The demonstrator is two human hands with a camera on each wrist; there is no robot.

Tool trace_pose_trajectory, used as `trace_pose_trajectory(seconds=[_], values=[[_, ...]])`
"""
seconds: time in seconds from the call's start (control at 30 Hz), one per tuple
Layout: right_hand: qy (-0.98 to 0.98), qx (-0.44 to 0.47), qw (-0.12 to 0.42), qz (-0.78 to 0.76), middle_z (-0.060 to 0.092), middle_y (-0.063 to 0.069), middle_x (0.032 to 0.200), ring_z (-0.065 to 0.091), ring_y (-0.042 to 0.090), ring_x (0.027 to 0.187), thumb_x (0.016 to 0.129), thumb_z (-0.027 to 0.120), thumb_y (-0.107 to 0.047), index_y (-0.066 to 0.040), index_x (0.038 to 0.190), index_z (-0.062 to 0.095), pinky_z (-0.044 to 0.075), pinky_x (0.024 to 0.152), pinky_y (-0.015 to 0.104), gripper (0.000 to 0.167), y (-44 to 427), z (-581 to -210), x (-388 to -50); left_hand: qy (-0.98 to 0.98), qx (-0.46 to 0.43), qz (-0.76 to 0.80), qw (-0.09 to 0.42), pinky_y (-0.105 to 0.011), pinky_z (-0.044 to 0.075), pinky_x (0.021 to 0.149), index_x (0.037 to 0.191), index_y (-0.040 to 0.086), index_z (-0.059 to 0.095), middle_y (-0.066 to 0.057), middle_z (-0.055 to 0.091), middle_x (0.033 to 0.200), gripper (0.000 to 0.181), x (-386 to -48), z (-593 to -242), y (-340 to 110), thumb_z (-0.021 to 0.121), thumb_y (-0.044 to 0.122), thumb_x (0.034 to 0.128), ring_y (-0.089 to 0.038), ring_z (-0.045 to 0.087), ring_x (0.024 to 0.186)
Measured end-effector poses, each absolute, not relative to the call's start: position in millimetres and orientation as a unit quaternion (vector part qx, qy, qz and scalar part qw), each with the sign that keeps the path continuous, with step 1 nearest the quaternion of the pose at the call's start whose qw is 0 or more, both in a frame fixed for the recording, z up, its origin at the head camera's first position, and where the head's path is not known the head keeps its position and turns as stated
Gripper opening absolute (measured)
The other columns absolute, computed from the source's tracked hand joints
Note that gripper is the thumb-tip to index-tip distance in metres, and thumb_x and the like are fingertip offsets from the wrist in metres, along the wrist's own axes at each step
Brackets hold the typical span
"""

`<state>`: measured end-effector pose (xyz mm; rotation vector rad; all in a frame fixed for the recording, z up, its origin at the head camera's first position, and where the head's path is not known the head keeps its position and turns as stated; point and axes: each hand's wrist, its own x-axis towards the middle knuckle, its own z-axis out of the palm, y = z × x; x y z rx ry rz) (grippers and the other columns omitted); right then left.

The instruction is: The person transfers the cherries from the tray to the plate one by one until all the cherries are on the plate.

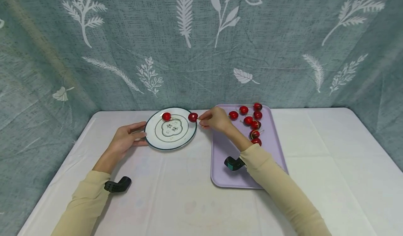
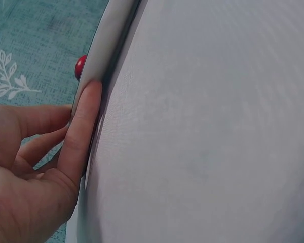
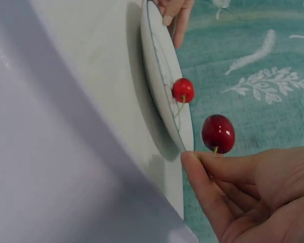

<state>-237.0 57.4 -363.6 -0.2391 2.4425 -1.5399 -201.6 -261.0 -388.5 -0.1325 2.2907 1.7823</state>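
Observation:
My left hand [image 1: 123,138] grips the left rim of a white plate [image 1: 151,133] with a dark blue edge; the left wrist view shows its fingers [image 2: 80,136] on the plate's edge. One red cherry [image 1: 166,116] lies on the plate toward the back. My right hand [image 1: 217,120] pinches the stem of a dark red cherry [image 1: 193,117], which is at the plate's right rim. From the right wrist, that dark cherry [image 3: 218,133] shows above the thumb and finger, its stem between them. Whether it touches the plate, I cannot tell.
A lilac tray [image 1: 226,174] lies to the right of the plate, under my right forearm. Several red cherries [image 1: 248,120] with stems are grouped in its back half. White cloth [image 1: 176,201] covers the table, and a green leaf-patterned curtain [image 1: 201,71] hangs behind.

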Motion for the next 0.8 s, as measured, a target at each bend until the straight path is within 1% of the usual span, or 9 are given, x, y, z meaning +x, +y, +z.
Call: trace_pose_trajectory(seconds=[0.17,0.3,0.47,0.67,0.8], values=[[0.82,-0.091,0.125,-0.551,0.071,0.024,0.098,0.071,0.016,0.071,0.087,0.07,0.004,0.012,0.105,0.071,0.063,0.068,0.025,0.02,45,-365,-240,0.779,-0.045,0.614,0.119,-0.026,0.062,0.078,0.149,-0.007,0.031,-0.03,0.028,0.152,0.057,-202,-388,-260,0.051,-0.006,0.0959,-0.002,0.066,0.078],[0.799,-0.087,0.124,-0.582,0.071,0.025,0.095,0.072,0.019,0.07,0.086,0.07,0.006,0.012,0.104,0.071,0.064,0.068,0.028,0.019,32,-368,-241,0.775,-0.046,0.618,0.122,-0.026,0.061,0.079,0.149,-0.006,0.031,-0.029,0.028,0.153,0.057,-202,-389,-261,0.051,-0.006,0.096,-0.002,0.066,0.079],[0.79,-0.08,0.127,-0.594,0.072,0.023,0.091,0.072,0.02,0.069,0.085,0.072,0.005,0.011,0.102,0.072,0.063,0.064,0.024,0.019,17,-374,-239,0.776,-0.047,0.617,0.121,-0.027,0.061,0.08,0.149,-0.006,0.031,-0.028,0.028,0.153,0.057,-201,-388,-261,0.051,-0.005,0.0962,-0.002,0.066,0.08],[0.819,-0.086,0.076,-0.562,0.073,0.018,0.085,0.069,0.016,0.065,0.084,0.073,0.002,0.007,0.096,0.075,0.059,0.057,0.017,0.013,3,-380,-237,0.779,-0.045,0.615,0.118,-0.027,0.061,0.08,0.149,-0.006,0.032,-0.028,0.028,0.153,0.056,-201,-388,-260,0.051,-0.004,0.0965,-0.002,0.066,0.081],[0.826,-0.082,0.064,-0.554,0.074,0.017,0.085,0.07,0.018,0.067,0.084,0.074,0.002,0.006,0.094,0.076,0.058,0.057,0.016,0.011,-6,-384,-237,0.78,-0.046,0.613,0.118,-0.028,0.061,0.08,0.15,-0.005,0.032,-0.028,0.028,0.153,0.057,-201,-388,-260,0.052,-0.004,0.0967,-0.002,0.066,0.082]])
